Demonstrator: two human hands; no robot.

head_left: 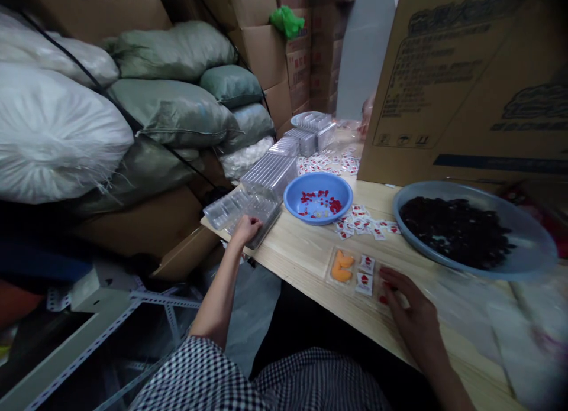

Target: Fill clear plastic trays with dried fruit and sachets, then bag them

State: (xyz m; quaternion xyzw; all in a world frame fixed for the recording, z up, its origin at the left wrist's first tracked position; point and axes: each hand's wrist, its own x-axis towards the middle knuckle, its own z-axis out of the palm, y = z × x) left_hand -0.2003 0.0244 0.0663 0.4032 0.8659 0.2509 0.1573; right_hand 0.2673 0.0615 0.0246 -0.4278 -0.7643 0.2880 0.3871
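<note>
On the wooden table (pixel 302 254) lies a clear compartment tray (pixel 331 276) holding orange pieces (pixel 341 267), two white-and-red packets (pixel 364 284) and small red pieces (pixel 383 298). My right hand (pixel 408 304) is over the tray's right end, fingers bent down at the red pieces; whether they grip one is hidden. At the table's left edge, my left hand (pixel 247 229) rests on clear plastic trays (pixel 222 209), its fingers curled together; what they hold, if anything, is too small to tell.
A blue bowl (pixel 290 205) with red pieces stands behind, beside scattered packets (pixel 359 223). A large basin (pixel 528 251) of dark pieces is at the right, before a big carton (pixel 465 103). Stacked trays (pixel 270 171) line the back left. Sacks (pixel 177 112) fill the left.
</note>
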